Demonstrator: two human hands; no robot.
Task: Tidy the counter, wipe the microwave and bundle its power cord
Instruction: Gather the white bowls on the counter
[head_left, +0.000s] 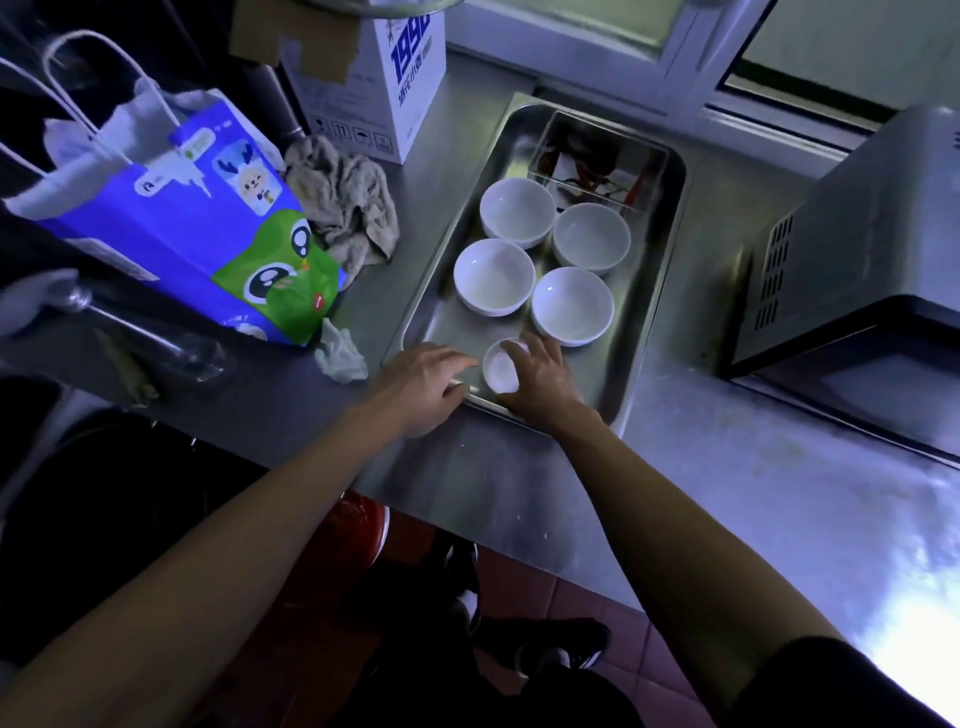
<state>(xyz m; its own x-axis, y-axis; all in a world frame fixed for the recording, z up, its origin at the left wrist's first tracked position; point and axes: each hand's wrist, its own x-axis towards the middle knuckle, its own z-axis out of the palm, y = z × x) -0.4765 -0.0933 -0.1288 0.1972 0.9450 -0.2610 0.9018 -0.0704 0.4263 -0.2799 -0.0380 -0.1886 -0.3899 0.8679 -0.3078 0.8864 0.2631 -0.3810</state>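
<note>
A steel tray (654, 291) lies on the steel counter and holds several white bowls (571, 304). At its near end stands a small white dish (500, 368). My right hand (543, 379) curls round that dish from the right. My left hand (423, 387) rests on the tray's near left corner, fingers stretched toward the dish. The silver microwave (872, 244) stands at the right, its dark door facing me. A crumpled grey cloth (345, 200) lies left of the tray. No power cord shows.
A blue and green paper bag (208, 234) stands at the left, a crumpled tissue (340, 353) at its foot. A white carton (374, 88) sits behind the cloth. A clear box of sachets (597, 161) fills the tray's far end. A clear bottle (156, 338) lies far left.
</note>
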